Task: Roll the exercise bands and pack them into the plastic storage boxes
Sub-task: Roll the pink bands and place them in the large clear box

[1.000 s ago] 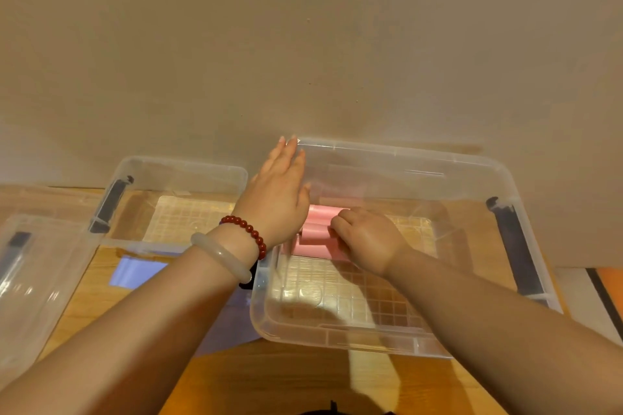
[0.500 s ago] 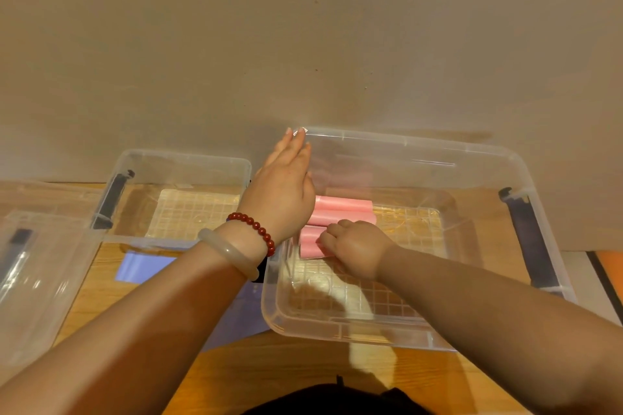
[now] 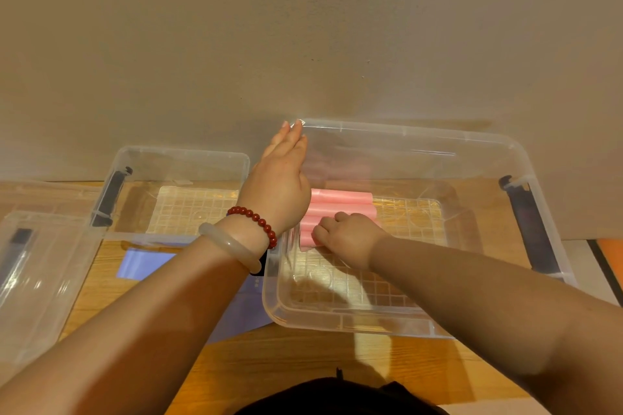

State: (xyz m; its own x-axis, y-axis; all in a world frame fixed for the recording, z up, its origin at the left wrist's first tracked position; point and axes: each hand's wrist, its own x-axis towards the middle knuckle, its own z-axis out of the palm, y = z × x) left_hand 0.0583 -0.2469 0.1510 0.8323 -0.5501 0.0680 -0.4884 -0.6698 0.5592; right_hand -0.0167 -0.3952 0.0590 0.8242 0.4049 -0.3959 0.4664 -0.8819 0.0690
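While left hand (image 3: pixel 279 185) stands straight-fingered, right hand (image 3: pixel 347 236) curls over pink rolls (image 3: pixel 340 202)

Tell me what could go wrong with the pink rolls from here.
1. The near roll may spring open once the right hand lets go; nothing else visibly pins it.
2. The rolls behind it lie loose beside the left hand; they might slide or unroll when it lifts.
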